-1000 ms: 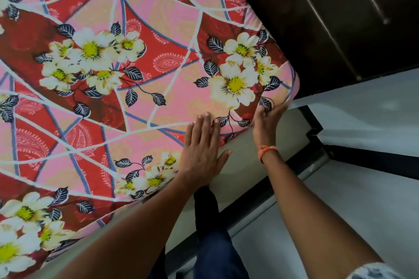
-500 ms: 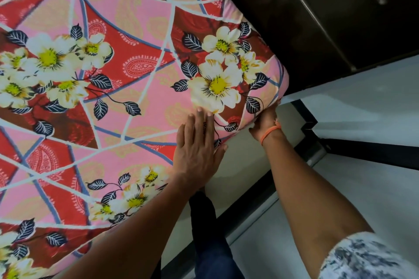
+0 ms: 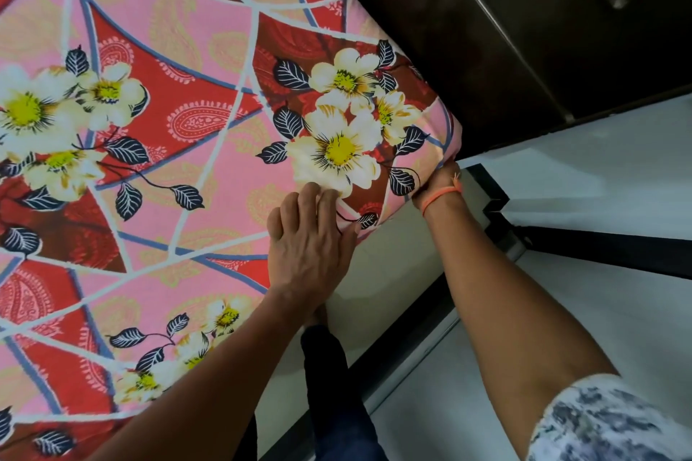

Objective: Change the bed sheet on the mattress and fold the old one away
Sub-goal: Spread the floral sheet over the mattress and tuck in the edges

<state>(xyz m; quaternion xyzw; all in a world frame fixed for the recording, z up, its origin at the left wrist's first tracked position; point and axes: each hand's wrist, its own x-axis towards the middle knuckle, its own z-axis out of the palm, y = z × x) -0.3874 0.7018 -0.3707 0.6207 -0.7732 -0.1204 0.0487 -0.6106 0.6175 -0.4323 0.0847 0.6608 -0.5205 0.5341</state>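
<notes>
Head view: left hand (image 3: 310,251) presses floral sheet (image 3: 209,146) at mattress corner.

I see a matt printed cotton-like bed sheet (image 3: 209,146), a glossy dark wooden wardrobe (image 3: 486,22), a smooth pale floor (image 3: 618,176), and an orange thread wristband (image 3: 440,195).

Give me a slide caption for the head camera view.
Left hand presses the floral bed sheet flat while the right hand reaches under the mattress corner.
</notes>
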